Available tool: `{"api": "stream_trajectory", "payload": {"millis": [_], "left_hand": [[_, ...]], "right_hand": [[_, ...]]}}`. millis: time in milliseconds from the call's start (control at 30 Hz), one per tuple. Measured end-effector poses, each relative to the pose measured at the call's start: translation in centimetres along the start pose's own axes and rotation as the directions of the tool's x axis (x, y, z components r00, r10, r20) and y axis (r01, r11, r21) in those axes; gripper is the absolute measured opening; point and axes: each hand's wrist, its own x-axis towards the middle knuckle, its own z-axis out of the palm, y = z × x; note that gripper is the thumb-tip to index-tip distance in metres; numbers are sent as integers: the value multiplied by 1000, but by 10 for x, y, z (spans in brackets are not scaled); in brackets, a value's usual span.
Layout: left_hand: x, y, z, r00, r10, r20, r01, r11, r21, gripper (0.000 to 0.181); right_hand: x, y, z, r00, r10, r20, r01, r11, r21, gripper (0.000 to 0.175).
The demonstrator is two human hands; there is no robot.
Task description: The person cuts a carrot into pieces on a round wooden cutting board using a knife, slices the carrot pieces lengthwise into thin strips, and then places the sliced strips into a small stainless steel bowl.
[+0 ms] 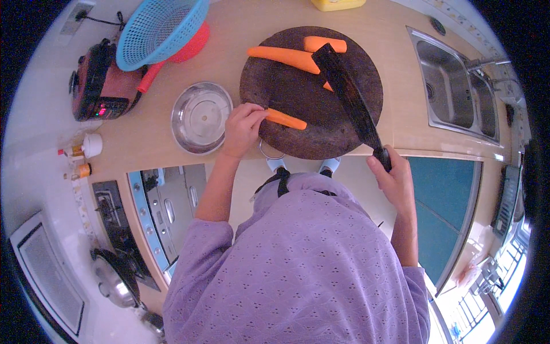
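Note:
My left hand (245, 127) pinches the left end of a carrot piece (287, 119) at the near left part of a round dark chopping board (292, 92). In my right hand (393, 176) is the handle of a cleaver (350, 96), whose dark blade slants up and left over the board's right side. Beyond, a long carrot piece (285, 58) and a short thick one (327, 44) lie on the board. A small carrot bit (328, 86) shows beside the blade, partly hidden by it. A round metal dish (202, 118) sits left of the board, next to my left hand.
A blue plastic colander (161, 32) over a red container (189, 45) and a rice cooker (103, 86) stand at the far left. The double sink (447, 81) is on the right. A gas stove (114, 215) with a lidded pan (114, 279) lies at lower left.

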Motion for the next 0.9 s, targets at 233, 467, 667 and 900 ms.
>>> {"api": "stream_trajectory", "payload": {"millis": [233,467,667,900], "left_hand": [[-2,-3,2,1000,20,16,-20,1000,14,10],[-5,-7,4,999,42,11,-42,999,27,12],[-3,0,0,999,-45,7,45,999,-27,12],[2,19,-3,990,-128,52,130,991,-34,14]], "right_hand": [[-1,-3,1,1000,12,12,-12,1000,17,34],[-2,-9,1,1000,8,17,-8,1000,6,35],[-2,-7,2,1000,-12,3,12,1000,-14,36],[-1,-6,2,1000,-13,21,14,999,-48,35]]}}
